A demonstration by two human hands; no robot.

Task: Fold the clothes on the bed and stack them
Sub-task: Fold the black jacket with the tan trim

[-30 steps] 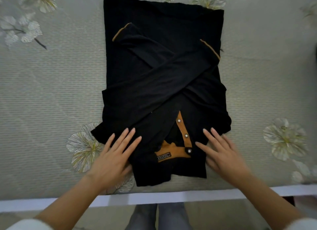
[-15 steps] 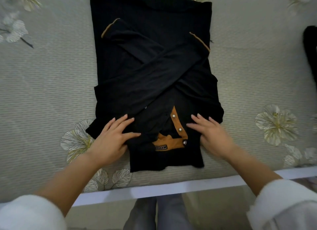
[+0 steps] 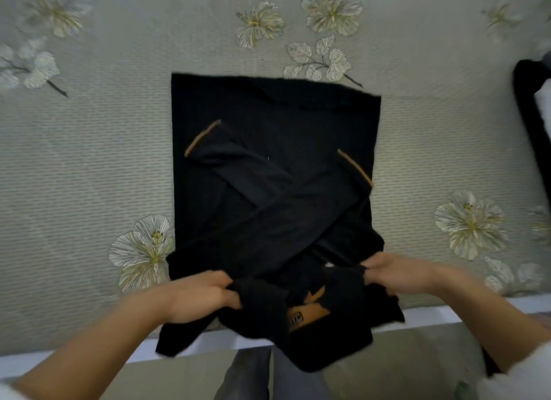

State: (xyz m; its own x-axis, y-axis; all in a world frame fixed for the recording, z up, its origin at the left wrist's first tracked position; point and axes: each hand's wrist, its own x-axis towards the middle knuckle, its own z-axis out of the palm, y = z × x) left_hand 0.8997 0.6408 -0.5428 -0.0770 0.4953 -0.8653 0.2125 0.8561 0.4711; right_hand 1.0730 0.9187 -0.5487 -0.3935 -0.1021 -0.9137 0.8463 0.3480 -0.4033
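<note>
Our left hand point(image 3: 199, 295) and right hand point(image 3: 396, 273) each pinch the shirt point(image 3: 268, 161) collar end at the bed's point(image 3: 89, 161) near edge; lifting unevenly could undo the crossed sleeves.

A black shirt point(image 3: 268, 161) with tan trim is laid flat on the bed point(image 3: 89, 167), its sleeves crossed over the body just beyond the grips. Its collar end is bunched and held up between the left grip point(image 3: 202, 292) and the right grip point(image 3: 399, 276). The tan collar is seen between them.
</note>
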